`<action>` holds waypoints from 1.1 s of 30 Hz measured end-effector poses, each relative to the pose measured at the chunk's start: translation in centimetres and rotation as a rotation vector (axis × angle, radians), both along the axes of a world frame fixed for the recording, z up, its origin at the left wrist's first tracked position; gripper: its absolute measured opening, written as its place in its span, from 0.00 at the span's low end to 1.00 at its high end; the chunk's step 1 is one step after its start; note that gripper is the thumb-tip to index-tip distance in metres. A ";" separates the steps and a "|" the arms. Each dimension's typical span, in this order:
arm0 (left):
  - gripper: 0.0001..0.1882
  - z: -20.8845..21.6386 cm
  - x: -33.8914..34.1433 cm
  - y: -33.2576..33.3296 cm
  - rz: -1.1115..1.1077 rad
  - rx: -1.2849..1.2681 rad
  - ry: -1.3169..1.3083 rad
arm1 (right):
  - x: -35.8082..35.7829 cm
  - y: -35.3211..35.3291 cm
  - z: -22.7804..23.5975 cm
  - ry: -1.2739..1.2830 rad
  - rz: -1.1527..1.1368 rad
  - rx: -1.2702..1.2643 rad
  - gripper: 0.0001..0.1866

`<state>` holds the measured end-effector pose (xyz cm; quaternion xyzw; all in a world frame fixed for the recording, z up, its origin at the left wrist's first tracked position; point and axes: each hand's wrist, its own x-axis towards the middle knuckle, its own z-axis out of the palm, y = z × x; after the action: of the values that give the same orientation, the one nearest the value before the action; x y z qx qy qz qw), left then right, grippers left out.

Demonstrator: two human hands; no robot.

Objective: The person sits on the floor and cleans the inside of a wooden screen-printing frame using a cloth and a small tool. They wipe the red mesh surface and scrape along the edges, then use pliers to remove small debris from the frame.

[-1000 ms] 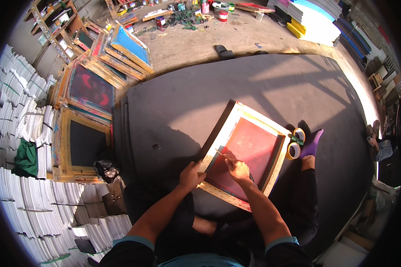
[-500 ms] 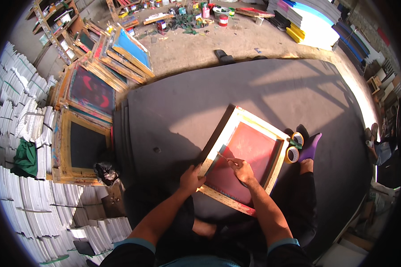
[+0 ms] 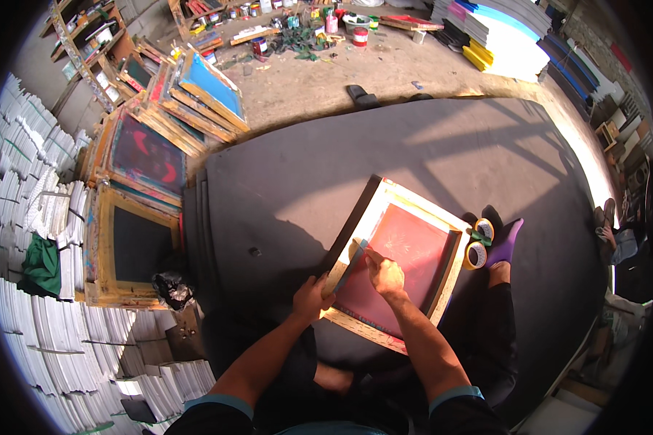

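A wooden screen-printing frame [image 3: 450,281] with a reddish mesh lies tilted across my lap, over the dark mat. My left hand [image 3: 312,299] is closed around its left wooden bar, near the lower corner. Over the mesh, my right hand [image 3: 387,277] is closed, with its fingertips near the inner edge of that same bar. It pinches a thin stick-like tool that is mostly hidden by the fingers. Two rolls of tape, one upper [image 3: 484,230] and one lower [image 3: 475,255], rest just beyond the frame's right corner, beside my purple-socked foot [image 3: 506,243].
Dark foam sheets [image 3: 305,156] spread under me. More screen frames [image 3: 141,239] lean at the left, beside stacks of white sheets [image 3: 58,326] and a black plastic bag [image 3: 173,286]. Paint cans [image 3: 360,36] stand at the back. A person [image 3: 624,243] is partly visible at the far right.
My right hand has shifted slightly left and up over the mesh, and its thin tool now shows less. My left hand keeps its hold on the frame.
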<state>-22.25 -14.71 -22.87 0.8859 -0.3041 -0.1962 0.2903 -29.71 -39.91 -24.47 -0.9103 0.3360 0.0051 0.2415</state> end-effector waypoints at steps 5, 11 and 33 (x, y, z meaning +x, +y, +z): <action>0.39 -0.6 0.0 0.6 0.012 -0.002 -0.031 | 0.6 1.5 3.9 -0.065 0.015 0.066 0.16; 0.40 -1.7 -0.1 0.6 0.011 -0.029 -0.038 | 0.0 1.1 4.1 -0.087 0.015 0.070 0.16; 0.39 -1.6 -0.2 0.6 0.036 -0.076 -0.101 | 1.2 0.2 3.9 -0.142 0.121 0.114 0.16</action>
<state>-22.41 -14.14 -24.44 0.8884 -0.3094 -0.1344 0.3114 -28.52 -39.75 -20.60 -0.9118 0.2618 -0.0256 0.3153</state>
